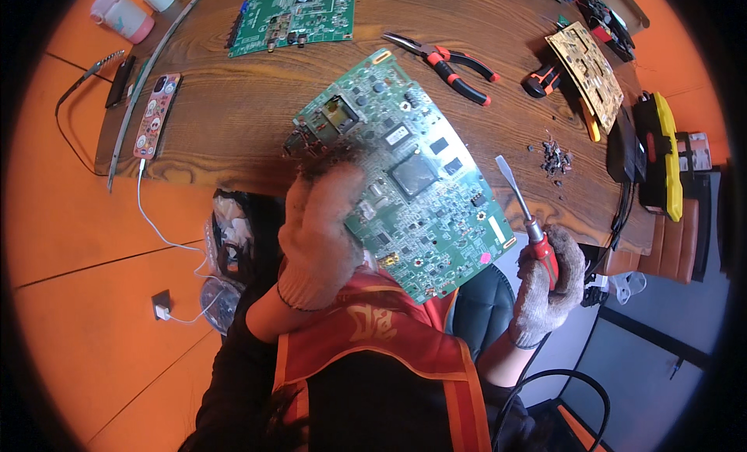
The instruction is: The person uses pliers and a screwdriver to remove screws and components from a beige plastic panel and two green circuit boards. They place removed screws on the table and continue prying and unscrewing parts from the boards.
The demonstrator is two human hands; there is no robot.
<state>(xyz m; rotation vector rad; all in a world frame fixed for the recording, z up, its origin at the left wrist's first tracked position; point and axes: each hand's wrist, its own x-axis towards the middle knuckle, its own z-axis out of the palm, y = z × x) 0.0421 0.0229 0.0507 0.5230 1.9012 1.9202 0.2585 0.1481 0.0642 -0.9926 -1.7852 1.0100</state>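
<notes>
- Head view: left fingers (340, 189) pinch the green board (443, 211) by its edge.
- Right fingers (569, 257) wrap the red screwdriver (547, 263).
- I'd hold the board steady.

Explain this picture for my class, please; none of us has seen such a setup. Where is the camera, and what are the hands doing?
There is no robot here, only a person. A wide fisheye camera worn on the head looks down, so straight edges bend. The left hand, gloved, grips a green circuit board; the right hand, also gloved, holds a screwdriver with a red handle. On the wooden table lie pliers, a second green board, a phone in a patterned case and a heap of small dark scraps.
</notes>
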